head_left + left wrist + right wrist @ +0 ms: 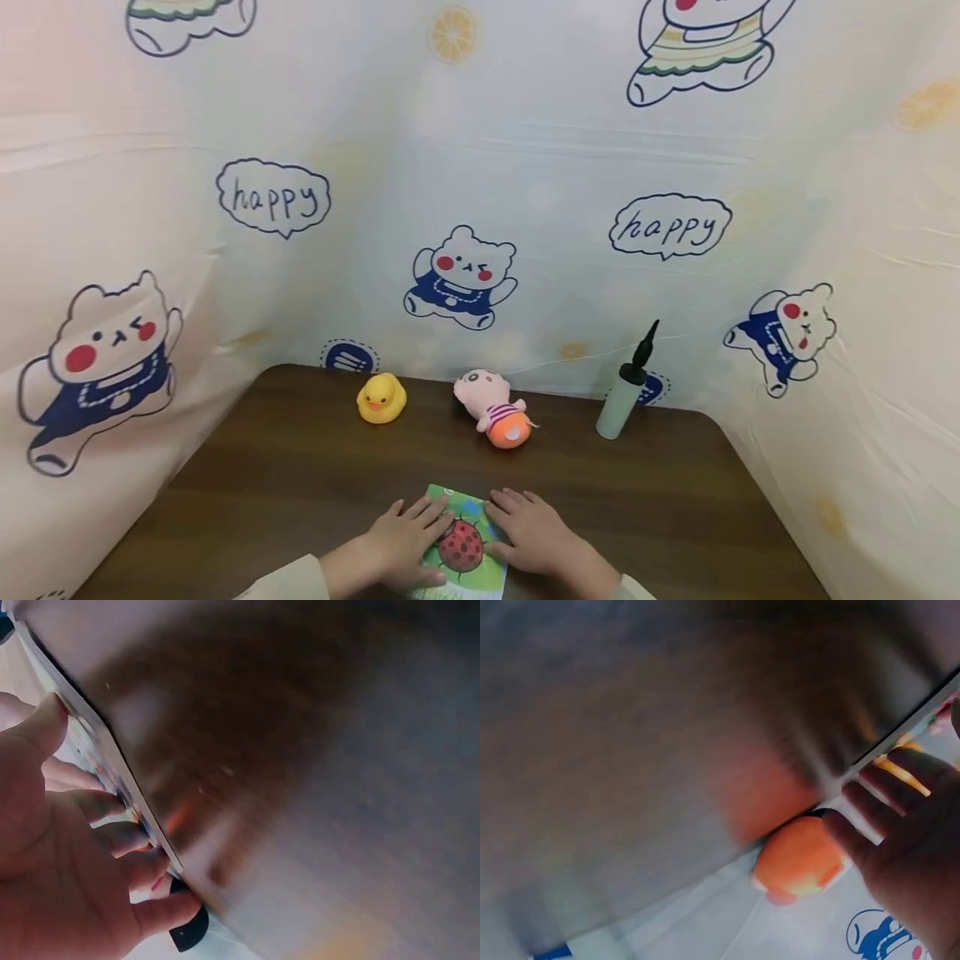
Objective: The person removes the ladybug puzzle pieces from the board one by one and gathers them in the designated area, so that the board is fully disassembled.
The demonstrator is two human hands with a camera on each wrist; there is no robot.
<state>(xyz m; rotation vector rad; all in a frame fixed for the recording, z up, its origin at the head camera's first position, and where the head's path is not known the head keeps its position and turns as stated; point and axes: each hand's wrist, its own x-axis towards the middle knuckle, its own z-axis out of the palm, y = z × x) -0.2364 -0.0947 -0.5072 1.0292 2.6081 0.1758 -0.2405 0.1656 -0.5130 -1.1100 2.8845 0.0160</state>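
Note:
A green picture book (461, 546) with a red ladybug on its cover lies flat on the table, close to the near edge. My left hand (405, 537) rests over its left side, fingers stretched out. On the other side, my right hand (536, 533) lies along the right edge with the fingers extended and the thumb touching the cover. The left wrist view shows the thin pale edge of the book (124, 776) beside the fingers of the left hand (82, 855). The right hand (915, 840) appears from low down, its fingers straight.
Along the back of the dark wooden table (300, 475) stand a yellow rubber duck (382, 399), a pink plush toy (495, 410) lying on its side with an orange bottom, and a pale green hand pump (622, 404) with a black nozzle. A printed cloth (540, 192) hangs behind.

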